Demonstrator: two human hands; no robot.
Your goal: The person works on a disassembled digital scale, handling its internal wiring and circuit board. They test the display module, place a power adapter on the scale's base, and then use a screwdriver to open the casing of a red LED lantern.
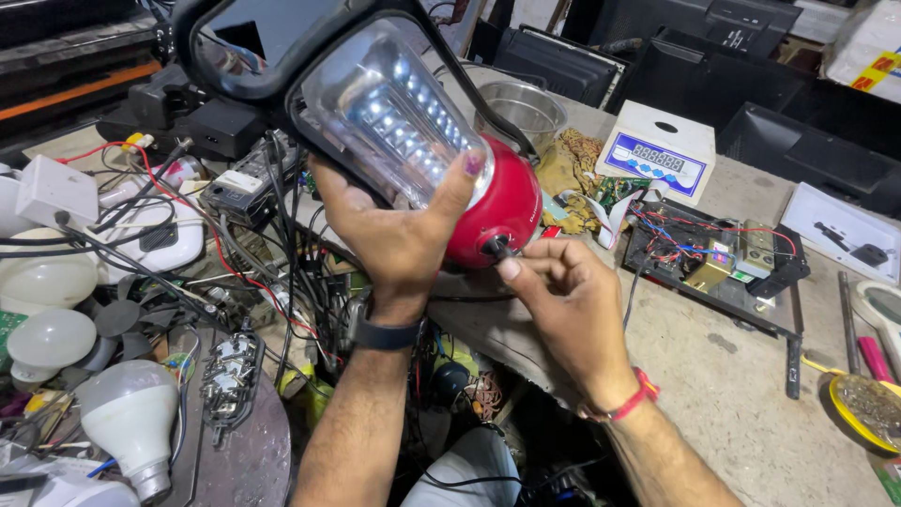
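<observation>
Your left hand [399, 230] wraps the clear body of a lit lantern [404, 122], holding it tilted over the cluttered workbench [694, 376]. Your right hand [563, 300] pinches the small black knob [495, 247] on its red base [502, 202]. Bulbs [127, 413] lie left; a white scale [657, 150] sits beyond.

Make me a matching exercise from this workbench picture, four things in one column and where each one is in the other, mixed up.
Things:
1. lantern
2. white bulb
3. digital scale
4. black knob

Places:
A. pinched by the right hand
B. lower left, lying among wires
C. gripped around its clear body by the left hand
D. upper right on the grey table

Pairs: 1-C, 2-B, 3-D, 4-A
</observation>
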